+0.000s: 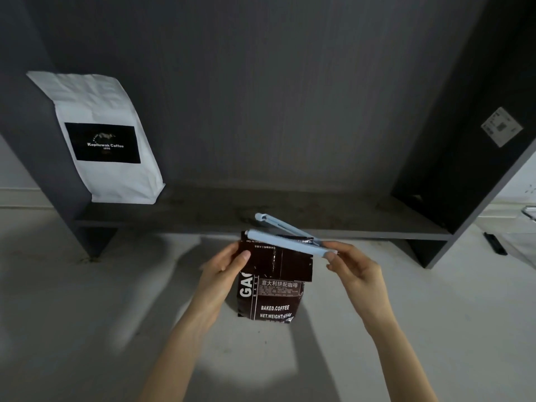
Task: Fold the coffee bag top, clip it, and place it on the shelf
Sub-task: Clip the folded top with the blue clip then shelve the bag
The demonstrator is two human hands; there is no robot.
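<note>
A dark brown coffee bag (271,297) with white lettering stands on the pale floor in front of the shelf, its top folded down toward me. My left hand (224,266) grips the folded top at its left edge. A long light-blue clip (285,242) straddles the fold with its two arms spread apart at the left end. My right hand (352,268) pinches the clip's hinged right end. The dark grey shelf board (348,219) runs low just behind the bag.
A white coffee bag (107,140) with a black label leans at the shelf's left end against the left side panel (32,146). The right side panel (475,158) carries a sticker. A black object (494,243) lies on the floor at right.
</note>
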